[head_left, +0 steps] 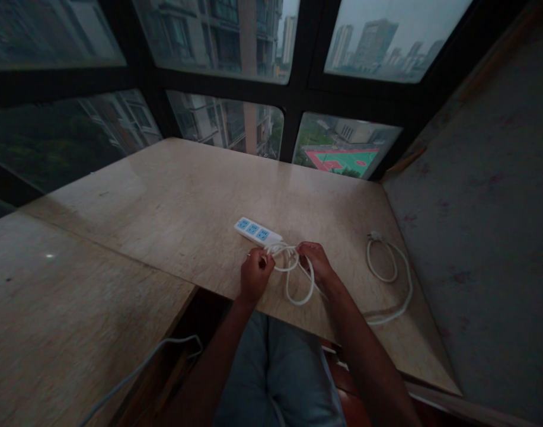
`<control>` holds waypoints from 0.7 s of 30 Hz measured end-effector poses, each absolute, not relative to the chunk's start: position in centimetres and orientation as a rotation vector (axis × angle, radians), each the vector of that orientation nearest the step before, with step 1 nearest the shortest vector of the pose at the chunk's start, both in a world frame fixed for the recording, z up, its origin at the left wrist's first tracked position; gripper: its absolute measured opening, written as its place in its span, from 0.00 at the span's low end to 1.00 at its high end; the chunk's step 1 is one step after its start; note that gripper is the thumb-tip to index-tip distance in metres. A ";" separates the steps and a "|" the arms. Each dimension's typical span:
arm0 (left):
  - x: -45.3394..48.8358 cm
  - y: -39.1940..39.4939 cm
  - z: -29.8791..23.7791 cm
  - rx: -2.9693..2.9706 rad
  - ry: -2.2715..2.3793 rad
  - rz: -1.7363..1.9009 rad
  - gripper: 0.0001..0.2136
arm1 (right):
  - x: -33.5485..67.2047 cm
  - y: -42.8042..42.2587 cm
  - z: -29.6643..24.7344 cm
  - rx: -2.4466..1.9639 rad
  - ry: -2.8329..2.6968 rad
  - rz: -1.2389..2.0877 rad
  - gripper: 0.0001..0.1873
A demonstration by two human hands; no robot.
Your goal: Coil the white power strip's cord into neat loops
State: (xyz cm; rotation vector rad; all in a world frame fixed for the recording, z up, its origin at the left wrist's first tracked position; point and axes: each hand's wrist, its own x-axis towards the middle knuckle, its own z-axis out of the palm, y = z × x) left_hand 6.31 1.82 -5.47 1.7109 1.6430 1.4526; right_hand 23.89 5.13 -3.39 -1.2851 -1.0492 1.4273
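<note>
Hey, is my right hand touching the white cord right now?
Touching. In the head view the right hand is closed around the white cord loops beside the power strip.

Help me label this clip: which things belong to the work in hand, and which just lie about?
In hand: left hand, right hand, white cord, power strip, plug.
Lying about: grey cable below the table edge.

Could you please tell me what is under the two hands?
Loops of the white cord from the power strip lie beneath the left hand and right hand; the parts they grip are hidden.
</note>
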 end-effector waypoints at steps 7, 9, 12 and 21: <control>6.6 2.4 -5.9 1.480 1.523 1.491 0.16 | 23.6 5.3 -4.1 -1.211 -0.990 1.313 0.13; 6.5 2.6 -5.9 1.461 1.460 1.530 0.21 | 23.7 5.3 -4.4 -1.208 -1.042 1.284 0.14; 6.2 2.7 -5.7 1.577 1.462 1.486 0.11 | 23.8 5.0 -4.2 -1.236 -1.159 1.253 0.14; 5.6 2.5 -5.1 1.872 1.612 1.477 0.10 | 24.0 3.7 -3.0 -1.222 -1.711 1.159 0.13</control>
